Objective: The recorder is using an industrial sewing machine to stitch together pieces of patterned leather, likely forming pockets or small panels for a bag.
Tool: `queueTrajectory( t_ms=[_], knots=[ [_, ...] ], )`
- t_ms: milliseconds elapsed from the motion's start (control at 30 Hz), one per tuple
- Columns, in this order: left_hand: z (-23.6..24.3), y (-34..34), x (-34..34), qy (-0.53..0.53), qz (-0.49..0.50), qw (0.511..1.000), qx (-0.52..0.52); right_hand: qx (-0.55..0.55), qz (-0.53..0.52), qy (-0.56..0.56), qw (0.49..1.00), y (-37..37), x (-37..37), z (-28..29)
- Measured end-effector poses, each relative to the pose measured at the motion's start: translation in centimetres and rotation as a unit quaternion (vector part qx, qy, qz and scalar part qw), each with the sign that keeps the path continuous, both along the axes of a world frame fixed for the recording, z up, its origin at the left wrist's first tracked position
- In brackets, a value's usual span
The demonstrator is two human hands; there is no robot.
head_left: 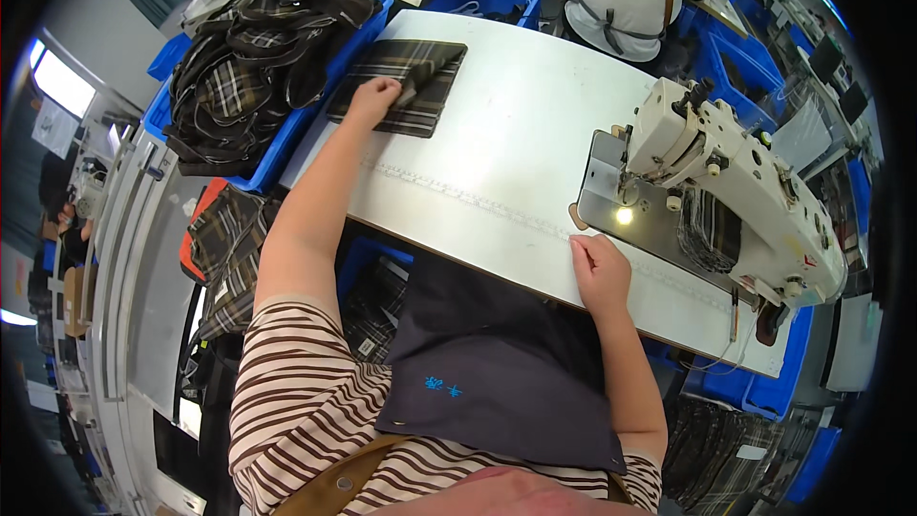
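My left hand (375,101) is closed on the edge of a dark plaid fabric piece (409,119), which lies at the far left of the white table (506,76). Part of this cloth is lifted and folded over beside my fingers. My right hand (602,272) rests near the table's front edge with its fingers curled; whatever may be inside them is hidden. Just beyond it stands a white sewing machine (755,182), its small lamp lit over the metal plate (604,182). A stack of plaid pieces (709,231) sits under the machine's arm.
A blue bin (272,167) heaped with dark plaid pieces (253,57) flanks the table's left end. A clear ruler strip (468,197) runs along the tabletop. Tweezers (735,315) lie at the right. Another person (626,0) sits beyond the table. More plaid cloth (229,248) hangs at left.
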State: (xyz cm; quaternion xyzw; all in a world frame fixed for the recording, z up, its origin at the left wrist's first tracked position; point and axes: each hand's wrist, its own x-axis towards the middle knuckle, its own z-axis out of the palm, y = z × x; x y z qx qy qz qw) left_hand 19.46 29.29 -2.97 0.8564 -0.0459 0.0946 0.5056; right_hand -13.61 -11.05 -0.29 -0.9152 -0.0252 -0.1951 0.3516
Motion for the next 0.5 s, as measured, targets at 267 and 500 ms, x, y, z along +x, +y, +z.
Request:
queueTrajectory(
  t_ms=[267, 500],
  knots=[
    [7.7, -6.9, -6.0, -0.003, -0.100, 0.995, -0.022, 0.011, 0.004, -0.004, 1.000, -0.3, -0.4, -0.1],
    [1.9, -16.9, -22.2, -0.081, -0.280, 0.934, 0.207, 0.014, 0.007, -0.035, 0.999, -0.7, -0.2, -0.7]
  ],
)
